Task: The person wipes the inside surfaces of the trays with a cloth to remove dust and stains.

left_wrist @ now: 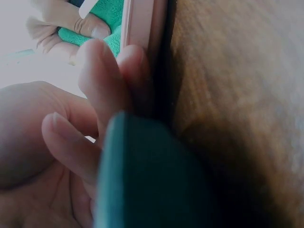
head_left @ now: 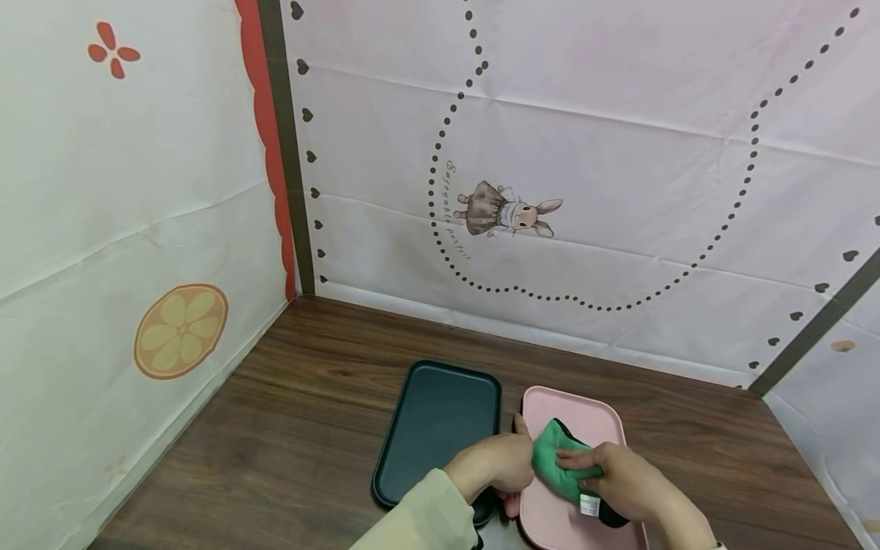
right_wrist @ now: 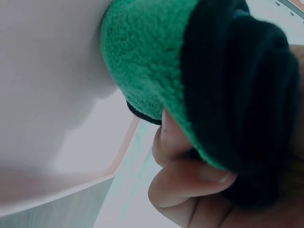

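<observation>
In the head view, my right hand (head_left: 629,477) grips a bunched green cloth (head_left: 553,454) with dark edging and a white label, over the pink tray (head_left: 550,519). The right wrist view shows the fuzzy cloth (right_wrist: 147,52) folded in the hand, its dark part (right_wrist: 232,85) against the palm and the fingertips (right_wrist: 171,137) pressed into it. My left hand (head_left: 502,462) holds the pink tray's left edge. Up close in the left wrist view, its fingers (left_wrist: 102,71) are at the pink rim (left_wrist: 137,28); the tray's underside is hidden.
A dark green tray (head_left: 443,412) lies left of the pink one, partly under the left forearm. Both trays are on a brown wood-grain table (head_left: 275,428). Printed white cloth walls (head_left: 584,153) stand behind and at the sides.
</observation>
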The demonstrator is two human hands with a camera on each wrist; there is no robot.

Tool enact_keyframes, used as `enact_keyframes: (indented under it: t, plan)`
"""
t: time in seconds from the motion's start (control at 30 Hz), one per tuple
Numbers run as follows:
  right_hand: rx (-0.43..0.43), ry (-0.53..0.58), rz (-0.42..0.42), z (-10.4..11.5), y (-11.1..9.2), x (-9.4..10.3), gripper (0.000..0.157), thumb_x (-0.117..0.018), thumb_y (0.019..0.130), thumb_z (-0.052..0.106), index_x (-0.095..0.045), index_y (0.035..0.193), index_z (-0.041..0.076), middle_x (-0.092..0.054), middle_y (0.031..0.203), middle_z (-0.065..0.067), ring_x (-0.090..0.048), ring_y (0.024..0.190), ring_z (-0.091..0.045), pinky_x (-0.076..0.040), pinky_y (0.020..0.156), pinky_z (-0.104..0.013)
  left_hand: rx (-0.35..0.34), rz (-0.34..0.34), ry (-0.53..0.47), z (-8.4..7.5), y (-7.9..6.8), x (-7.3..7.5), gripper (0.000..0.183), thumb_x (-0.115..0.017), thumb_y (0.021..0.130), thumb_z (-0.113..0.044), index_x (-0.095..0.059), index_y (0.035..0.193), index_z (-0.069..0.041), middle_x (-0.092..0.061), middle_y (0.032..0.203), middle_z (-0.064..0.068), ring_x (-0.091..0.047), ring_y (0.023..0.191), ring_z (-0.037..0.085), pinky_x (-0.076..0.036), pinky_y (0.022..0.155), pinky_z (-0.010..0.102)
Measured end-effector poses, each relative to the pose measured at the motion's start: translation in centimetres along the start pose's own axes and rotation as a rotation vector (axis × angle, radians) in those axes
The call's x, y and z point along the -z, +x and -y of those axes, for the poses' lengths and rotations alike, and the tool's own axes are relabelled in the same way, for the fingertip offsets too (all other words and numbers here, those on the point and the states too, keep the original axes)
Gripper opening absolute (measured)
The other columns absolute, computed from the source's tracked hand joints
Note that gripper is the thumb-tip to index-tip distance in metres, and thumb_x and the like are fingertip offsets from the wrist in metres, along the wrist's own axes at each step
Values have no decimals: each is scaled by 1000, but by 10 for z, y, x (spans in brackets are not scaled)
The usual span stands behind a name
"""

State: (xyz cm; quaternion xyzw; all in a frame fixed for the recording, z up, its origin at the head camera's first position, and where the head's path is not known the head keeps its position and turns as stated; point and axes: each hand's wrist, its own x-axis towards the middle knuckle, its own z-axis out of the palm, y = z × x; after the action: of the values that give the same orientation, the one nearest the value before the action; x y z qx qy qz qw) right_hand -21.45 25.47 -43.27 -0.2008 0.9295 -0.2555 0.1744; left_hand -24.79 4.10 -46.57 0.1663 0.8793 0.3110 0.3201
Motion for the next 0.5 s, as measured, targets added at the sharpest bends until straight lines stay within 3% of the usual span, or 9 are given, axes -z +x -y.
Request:
enact_keyframes:
  t: [0.23, 0.5]
  plan:
    - [-52, -90, -66, 8, 4, -2, 38, -76, 87, 5, -81, 117, 29, -74, 131, 7, -60, 132, -43, -53, 98, -61, 7, -1, -4, 0, 0, 0, 79, -54, 101, -5, -8, 166, 0, -66, 52, 12, -49, 36, 17, -38, 39, 28]
    - [-170, -164, -134, 22, 9, -4, 39, -77, 84, 3, -83, 109, 33, -75, 125, 13, -64, 129, -37, -55, 93, -60, 15, 2, -7, -1, 0, 0, 81, -54, 101, -5, -7, 166, -2, -66, 52, 12, -50, 37, 17, -38, 40, 29]
